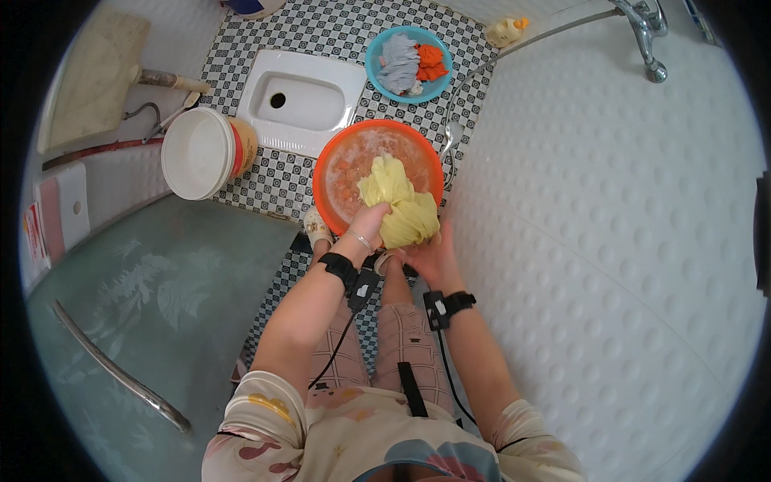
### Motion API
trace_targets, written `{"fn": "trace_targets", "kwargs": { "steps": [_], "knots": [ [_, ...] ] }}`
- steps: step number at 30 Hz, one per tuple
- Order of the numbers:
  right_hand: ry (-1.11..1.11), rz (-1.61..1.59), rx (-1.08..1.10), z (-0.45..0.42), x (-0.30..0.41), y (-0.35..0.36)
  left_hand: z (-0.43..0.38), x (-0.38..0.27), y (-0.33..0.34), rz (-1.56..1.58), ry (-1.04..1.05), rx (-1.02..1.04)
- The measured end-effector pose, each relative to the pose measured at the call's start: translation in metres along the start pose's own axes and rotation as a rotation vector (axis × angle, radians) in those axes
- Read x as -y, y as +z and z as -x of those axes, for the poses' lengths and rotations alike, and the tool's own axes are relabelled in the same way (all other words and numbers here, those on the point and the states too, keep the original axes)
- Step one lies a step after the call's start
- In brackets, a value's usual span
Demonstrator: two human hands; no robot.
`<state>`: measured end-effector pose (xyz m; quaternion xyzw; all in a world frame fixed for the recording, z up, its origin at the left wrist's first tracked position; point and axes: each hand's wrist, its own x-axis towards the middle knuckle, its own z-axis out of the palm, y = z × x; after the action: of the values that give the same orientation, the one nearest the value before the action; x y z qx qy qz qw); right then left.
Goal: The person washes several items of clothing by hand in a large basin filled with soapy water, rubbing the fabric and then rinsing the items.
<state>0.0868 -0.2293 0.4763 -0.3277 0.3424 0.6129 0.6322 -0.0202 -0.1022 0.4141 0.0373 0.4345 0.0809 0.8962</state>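
A bunched yellow cloth (pixel 403 202) is held over the near right part of an orange basin (pixel 322 175). Sudsy water (pixel 355 159) fills the basin. My left hand (pixel 372 224) grips the cloth from its near left side, with the fingers partly hidden by its folds. From below and to the right, my right hand (pixel 437 250) supports the gathered end of the cloth; its fingertips are hidden under the fabric.
Beyond the orange basin, a blue basin (pixel 371 63) holds grey and orange cloths. A squat toilet (pixel 304 102) lies left of it, near a white bucket (pixel 199 153). The shower hose (pixel 542 39) runs down the right wall to a shower head (pixel 453 131). A frosted glass door (pixel 199 271) stands at left.
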Motion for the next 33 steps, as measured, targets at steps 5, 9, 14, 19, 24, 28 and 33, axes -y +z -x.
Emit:
{"fn": "trace_targets", "kwargs": {
  "steps": [5,9,14,19,24,28,33],
  "knots": [
    [-0.262,0.264,-0.149,-0.029,-0.005,-0.008,0.015,-0.012,0.011,0.069,-0.184,0.062],
    [-0.462,0.645,-0.020,-0.029,0.000,-0.019,-0.002,-0.021,0.006,-0.267,-0.168,-0.057],
    [-0.671,1.432,0.062,-0.016,0.009,-0.001,0.006,-0.043,0.037,-0.360,-0.077,-0.066],
    [-0.775,1.921,0.220,-0.019,0.013,0.005,-0.001,-0.039,0.025,-0.526,-0.147,0.044],
    [-0.729,2.125,0.218,-0.018,0.023,0.006,-0.003,-0.028,0.029,-0.485,0.003,-0.039],
    [-0.763,1.060,-0.057,-0.034,0.006,-0.030,-0.013,-0.012,0.040,-0.600,0.268,-0.134],
    [-0.124,0.124,-0.254,-0.020,0.009,-0.009,-0.009,-0.002,0.032,-0.428,0.289,-0.023]
  ]
}}
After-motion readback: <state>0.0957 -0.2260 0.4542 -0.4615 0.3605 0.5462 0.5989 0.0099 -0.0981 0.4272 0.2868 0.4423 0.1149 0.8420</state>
